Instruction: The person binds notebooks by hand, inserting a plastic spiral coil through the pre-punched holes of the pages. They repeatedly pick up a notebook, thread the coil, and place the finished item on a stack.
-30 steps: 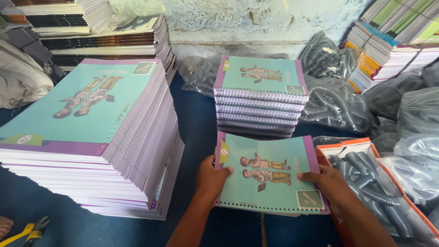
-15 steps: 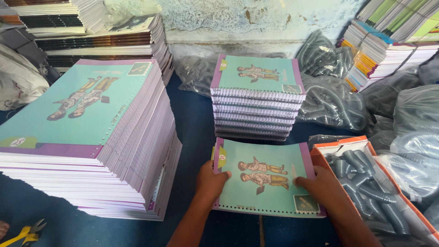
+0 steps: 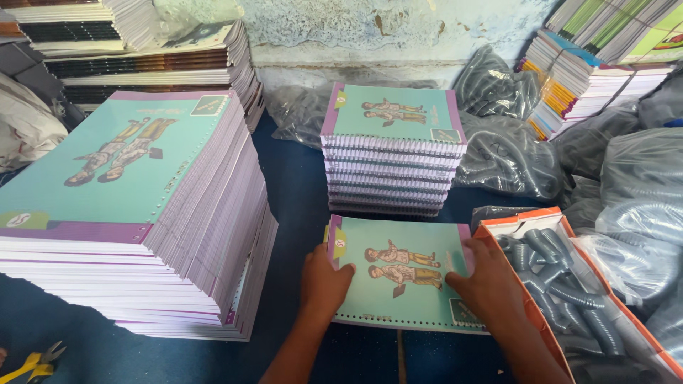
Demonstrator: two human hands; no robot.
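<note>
A teal notebook (image 3: 398, 274) with purple edges and a punched lower edge lies on the blue surface in front of me. My left hand (image 3: 324, 284) grips its left edge. My right hand (image 3: 491, 284) rests on its right side, fingers over the cover. Just behind it stands a short stack of spiral-bound notebooks (image 3: 393, 153) with the same cover. A much taller stack of unbound notebooks (image 3: 135, 213) sits to my left.
An orange-rimmed box (image 3: 526, 306) of grey plastic spiral coils is at my right. Clear bags of coils (image 3: 626, 213) pile behind it. More book stacks (image 3: 135, 50) line the wall. Yellow-handled pliers (image 3: 32, 363) lie at the lower left.
Both hands have stayed on the notebook, the right one sliding slightly inward over the cover. The notebook has barely shifted.
</note>
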